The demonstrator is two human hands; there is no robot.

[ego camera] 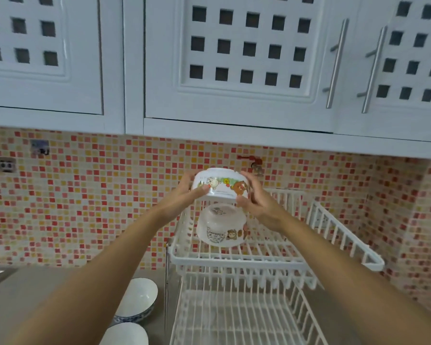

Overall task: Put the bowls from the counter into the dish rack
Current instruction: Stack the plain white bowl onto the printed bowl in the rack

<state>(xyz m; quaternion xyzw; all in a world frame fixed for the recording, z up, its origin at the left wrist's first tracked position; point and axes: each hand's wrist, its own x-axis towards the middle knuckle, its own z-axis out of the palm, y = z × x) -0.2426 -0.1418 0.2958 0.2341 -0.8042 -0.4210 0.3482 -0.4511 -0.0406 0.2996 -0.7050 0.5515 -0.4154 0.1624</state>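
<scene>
Two white bowls [137, 298] are being left on the grey counter [35, 290] at the lower left, the nearer one [125, 333] cut off by the bottom edge, the farther one showing a blue patterned band outside. Just to their right, the white wire dish rack [271, 260] is being viewed from above, with its upper tier raised over a lower tier. A cartoon-printed bowl [220, 185] is being held upside down in the air above the left rear part of the upper tier. It is being clasped at its left side by the left hand [184, 195], the thumb pressed against the printed wall and the fingers wrapped behind. Directly beneath it, a second printed bowl [222, 226] is being kept upside down on the upper tier, apart from the held one. The held bowl's right side is being gripped by the right hand [256, 202], fingers curved round the wall. Behind, a mosaic-tiled wall [85, 195] and white cabinets [234, 58] are being shown.
</scene>
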